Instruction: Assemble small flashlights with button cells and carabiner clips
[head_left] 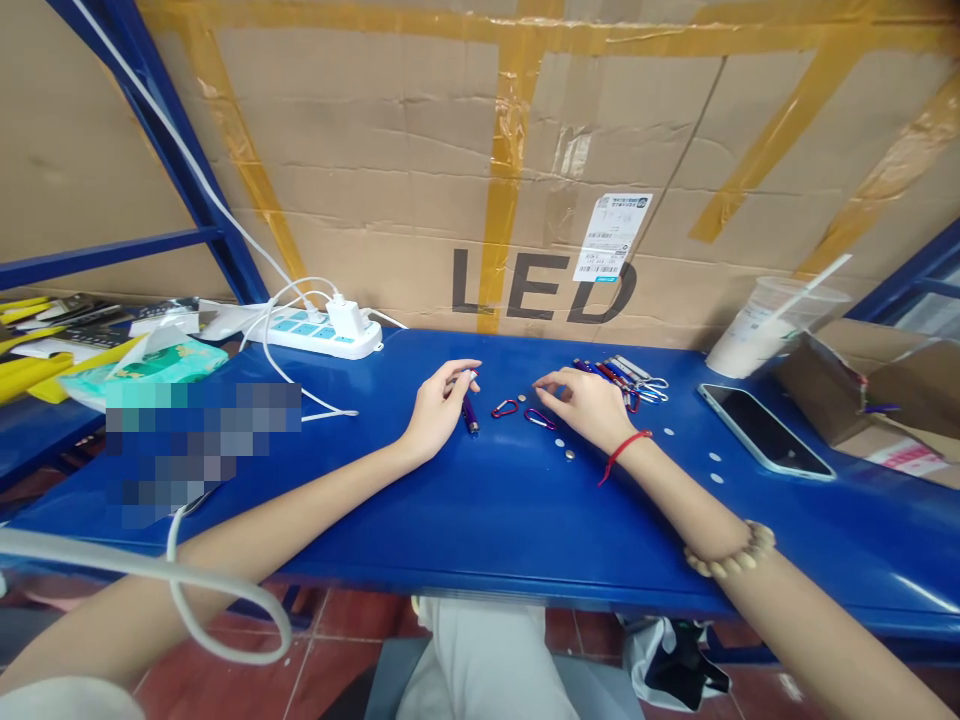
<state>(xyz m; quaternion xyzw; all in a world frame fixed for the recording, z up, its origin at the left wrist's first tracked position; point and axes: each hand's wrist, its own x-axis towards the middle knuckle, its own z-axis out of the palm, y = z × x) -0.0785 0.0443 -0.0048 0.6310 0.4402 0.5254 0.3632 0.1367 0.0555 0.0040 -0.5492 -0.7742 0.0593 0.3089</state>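
My left hand (439, 412) is closed, its thumb and fingers round a small purple metal penlight (470, 412); the fingers hide part of it. To the right of it a red carabiner clip (505, 408) lies on the blue table (420, 510). My right hand (589, 408) hovers low over the table with fingers loosely bent and apart, nothing visible in them. Just below its fingertips are a second carabiner clip (540, 418) and a small round button cell (522, 398). Another button cell (570, 455) lies nearer to me. Behind the right hand, several penlights with clips (626, 375) are bunched together, partly covered.
Small white discs (715, 457) are scattered right of my right wrist. Further right are a phone (765, 430), a plastic cup with straw (772, 325) and an open cardboard box (885, 390). A power strip (315, 332) with cables stands back left, near a green packet (150, 360).
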